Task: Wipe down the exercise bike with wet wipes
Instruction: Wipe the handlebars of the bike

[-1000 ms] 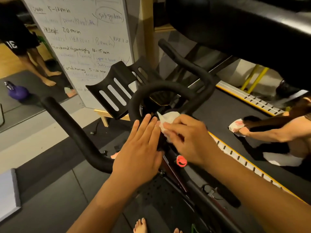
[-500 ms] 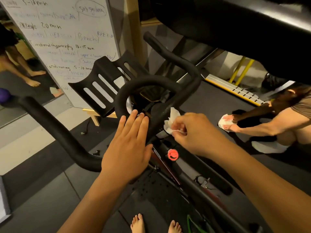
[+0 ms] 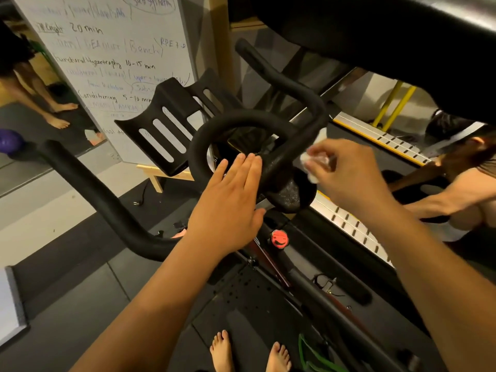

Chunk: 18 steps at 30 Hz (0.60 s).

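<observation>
Currently, head view only: our left hand [image 3: 228, 200] lies flat, fingers straight, on the foam handlebar [image 3: 236, 118] of the exercise bike [image 3: 303, 277]. Our right hand [image 3: 346, 173] pinches a crumpled wet wipe [image 3: 312, 178] at the bar's right side, up from the red knob [image 3: 279, 238] (blur hides whether it touches). Judgement: the wipe is light, limp and damp, best bunched in the fingertips. The foam looks soft and will likely drag. The bike is heavy and stiff.

1 head-worn camera (wide-angle) looks forward and down, close over the handlebars [image 3: 241, 118]; edges seem warped.
</observation>
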Motion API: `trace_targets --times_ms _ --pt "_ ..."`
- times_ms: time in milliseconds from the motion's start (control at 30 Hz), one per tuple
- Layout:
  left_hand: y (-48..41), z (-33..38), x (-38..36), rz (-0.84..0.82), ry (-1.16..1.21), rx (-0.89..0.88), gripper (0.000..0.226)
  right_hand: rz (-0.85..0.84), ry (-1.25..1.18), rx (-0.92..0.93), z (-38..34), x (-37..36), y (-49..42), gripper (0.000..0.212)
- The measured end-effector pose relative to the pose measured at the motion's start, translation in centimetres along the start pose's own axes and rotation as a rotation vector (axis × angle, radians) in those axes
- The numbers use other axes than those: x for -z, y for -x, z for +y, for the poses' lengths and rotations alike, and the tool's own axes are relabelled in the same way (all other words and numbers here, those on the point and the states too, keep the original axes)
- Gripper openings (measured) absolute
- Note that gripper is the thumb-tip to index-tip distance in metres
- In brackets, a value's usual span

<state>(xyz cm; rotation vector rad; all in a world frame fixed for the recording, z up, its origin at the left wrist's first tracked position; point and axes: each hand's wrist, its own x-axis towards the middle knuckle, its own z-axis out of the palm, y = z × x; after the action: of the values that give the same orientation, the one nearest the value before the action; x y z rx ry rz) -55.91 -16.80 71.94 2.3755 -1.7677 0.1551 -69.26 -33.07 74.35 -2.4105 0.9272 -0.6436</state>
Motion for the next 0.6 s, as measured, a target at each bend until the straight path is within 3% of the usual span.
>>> trace_targets --times_ms 100,200,267,433,600 --pt "0.1 0.1 0.1 -0.011 0.005 0.001 0.086 0.006 0.111 0.117 -2.6 -3.3 3.0 0.014" --pt "0.1 0.0 0.2 -0.002 0.007 0.002 0.085 -0.167 0.179 0.243 -2.2 -2.5 5.8 0.021" --pt "0.0 0.0 0.1 0.007 0.005 -0.001 0.086 -0.244 0.198 0.228 -0.7 -0.5 4.3 0.019" --pt "0.1 0.1 0.3 -0.001 0.001 0.007 0.085 0.120 0.205 0.099 0.5 -1.7 0.2 0.016" --pt "-0.1 0.1 0.2 0.005 0.007 0.009 0.083 0.077 0.183 0.291 -1.3 -5.7 7.1 0.035"
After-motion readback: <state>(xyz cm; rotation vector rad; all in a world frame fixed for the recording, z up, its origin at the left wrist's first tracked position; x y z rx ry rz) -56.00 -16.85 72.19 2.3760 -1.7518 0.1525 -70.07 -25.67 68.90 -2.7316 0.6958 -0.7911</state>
